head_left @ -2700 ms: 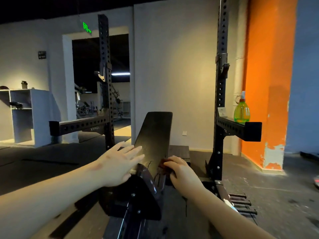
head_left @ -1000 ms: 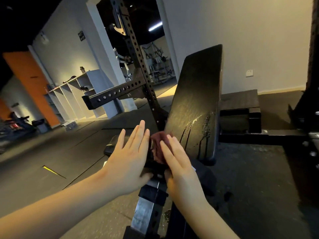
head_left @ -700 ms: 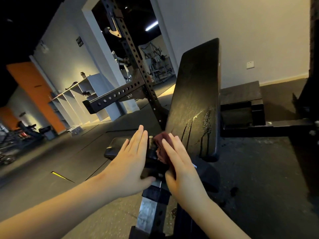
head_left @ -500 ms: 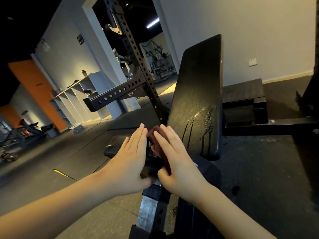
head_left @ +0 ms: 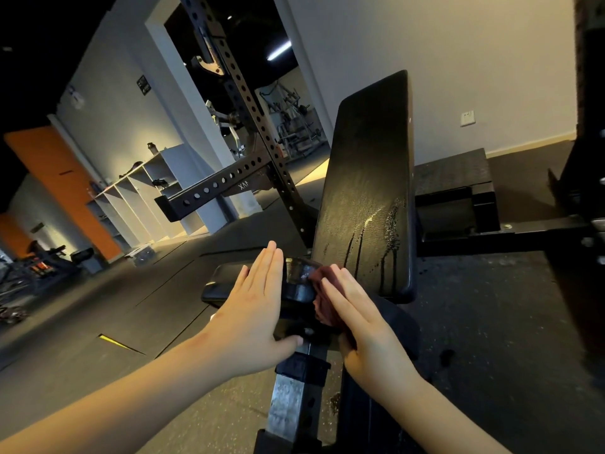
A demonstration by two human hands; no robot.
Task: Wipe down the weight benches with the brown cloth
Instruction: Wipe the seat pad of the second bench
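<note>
Bench backrest [head_left: 366, 178] drips remain unwiped. Right hand [head_left: 363, 326], fingers straight, has slid brown cloth [head_left: 319, 280] lower; left hand [head_left: 252, 309], flat, braces seat pad [head_left: 222, 283].

right hand [head_left: 363, 326] pressing brown cloth [head_left: 322, 301], weight bench [head_left: 366, 191]

Black bench pad [head_left: 366, 178], reddish-brown cloth [head_left: 322, 290], orange wall [head_left: 62, 188].
</note>
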